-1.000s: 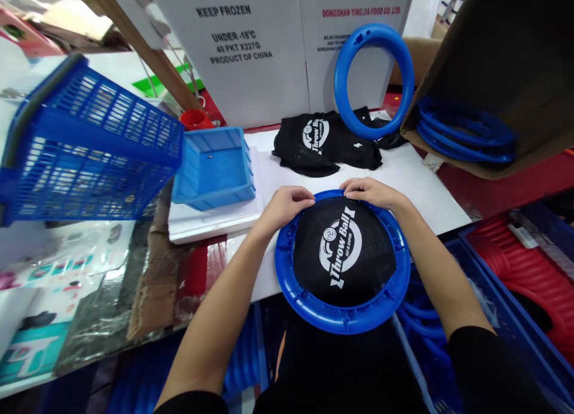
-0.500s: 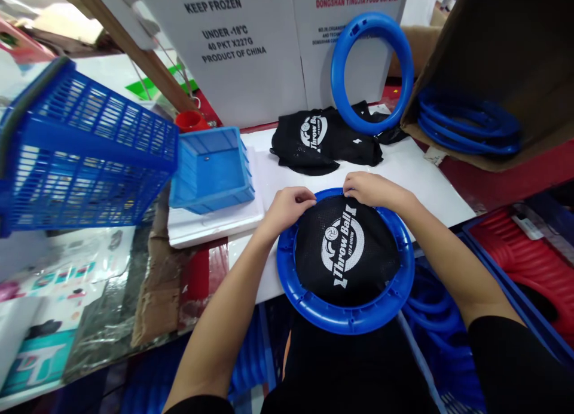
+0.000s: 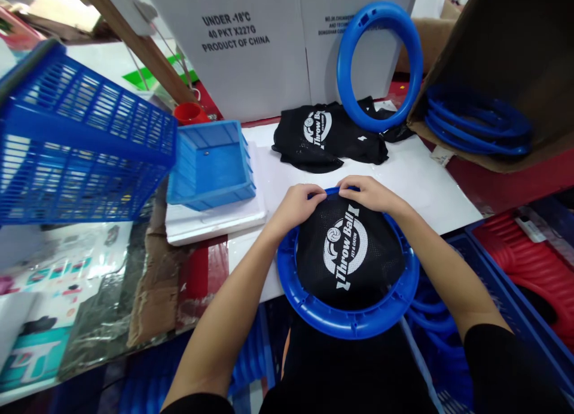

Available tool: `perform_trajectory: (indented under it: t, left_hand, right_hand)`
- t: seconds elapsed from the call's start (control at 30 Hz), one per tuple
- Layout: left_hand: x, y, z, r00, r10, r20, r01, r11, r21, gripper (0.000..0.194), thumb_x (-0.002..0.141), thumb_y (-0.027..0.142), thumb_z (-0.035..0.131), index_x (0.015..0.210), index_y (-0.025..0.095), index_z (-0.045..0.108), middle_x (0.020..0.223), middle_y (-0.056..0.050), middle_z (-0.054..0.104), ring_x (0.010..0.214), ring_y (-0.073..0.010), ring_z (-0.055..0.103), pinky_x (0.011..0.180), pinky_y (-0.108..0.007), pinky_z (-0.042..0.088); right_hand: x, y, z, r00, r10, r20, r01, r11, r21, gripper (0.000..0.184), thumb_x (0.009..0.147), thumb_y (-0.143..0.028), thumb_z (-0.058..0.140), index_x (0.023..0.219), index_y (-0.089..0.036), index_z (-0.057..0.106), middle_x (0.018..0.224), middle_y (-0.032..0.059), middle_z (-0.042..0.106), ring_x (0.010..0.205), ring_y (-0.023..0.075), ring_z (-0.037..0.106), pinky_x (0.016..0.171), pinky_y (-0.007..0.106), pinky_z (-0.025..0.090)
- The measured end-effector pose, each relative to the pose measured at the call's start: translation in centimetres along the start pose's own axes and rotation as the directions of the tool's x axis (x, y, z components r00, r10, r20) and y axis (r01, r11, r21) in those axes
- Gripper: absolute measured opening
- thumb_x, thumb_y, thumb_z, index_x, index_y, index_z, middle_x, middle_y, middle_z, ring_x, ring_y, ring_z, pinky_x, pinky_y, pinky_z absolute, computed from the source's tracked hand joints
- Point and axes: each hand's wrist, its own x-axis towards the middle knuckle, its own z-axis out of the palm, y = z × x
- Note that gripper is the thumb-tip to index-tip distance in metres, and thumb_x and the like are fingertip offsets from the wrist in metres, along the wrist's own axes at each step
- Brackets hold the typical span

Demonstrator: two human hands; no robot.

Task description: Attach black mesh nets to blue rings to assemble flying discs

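A blue plastic ring (image 3: 345,324) lies at the near edge of the white tabletop (image 3: 417,175), with a black mesh net (image 3: 350,253) printed "Throw Ball" stretched across it. My left hand (image 3: 298,205) and my right hand (image 3: 368,193) sit side by side at the ring's far rim, fingers curled and pinching the net's edge against the ring. A pile of more black nets (image 3: 327,136) lies farther back, and a bare blue ring (image 3: 379,64) leans upright behind it.
A tilted blue slatted basket (image 3: 81,145) and a small blue tray (image 3: 210,163) stand at left. White cartons (image 3: 269,43) close the back. A brown carton (image 3: 497,73) at right holds stacked blue rings (image 3: 475,127). Blue and red crates (image 3: 529,264) sit below right.
Both hands have slid closer together along the ring's far rim, gathering the net edge there. The ring and net stay in place.
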Motion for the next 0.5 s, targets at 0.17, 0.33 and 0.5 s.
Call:
perform_trajectory:
  t: [0.17,0.33,0.5]
  left_hand:
    - [0.6,-1.2,-0.3,0.997,-0.067,0.03,0.071,0.986,-0.15,0.013,0.084,0.024,0.074,0.089,0.018,0.084,0.096,-0.007,0.084,0.094,-0.0261,0.076,0.092,-0.038,0.056]
    - [0.3,-1.5,-0.1,0.999,-0.033,-0.022,0.027,0.973,-0.23,0.013,0.081,0.024,0.074,0.087,0.017,0.083,0.093,-0.007,0.083,0.091,-0.0242,0.076,0.091,-0.038,0.058]
    - [0.2,-1.2,-0.6,0.997,-0.029,0.068,0.044,0.971,-0.235,0.015,0.082,0.026,0.073,0.088,0.018,0.084,0.095,-0.007,0.083,0.092,-0.0241,0.075,0.093,-0.039,0.059]
  right_hand:
    - [1.3,0.1,-0.7,0.992,0.115,0.053,-0.115,0.993,0.002,0.012,0.088,-0.024,0.066,0.082,-0.019,0.075,0.103,0.0058,0.077,0.101,0.0229,0.069,0.097,0.038,0.052]
    - [2.7,-1.1,-1.1,0.977,0.123,0.173,-0.079,0.967,-0.243,0.011,0.087,-0.016,0.069,0.08,-0.019,0.077,0.095,0.0057,0.076,0.094,0.0215,0.068,0.09,0.033,0.051]
    - [0.7,-3.5,-0.5,0.994,0.101,0.041,-0.069,0.876,-0.477,0.018,0.094,-0.013,0.059,0.094,-0.018,0.077,0.108,0.011,0.073,0.105,0.0268,0.066,0.095,0.039,0.051]
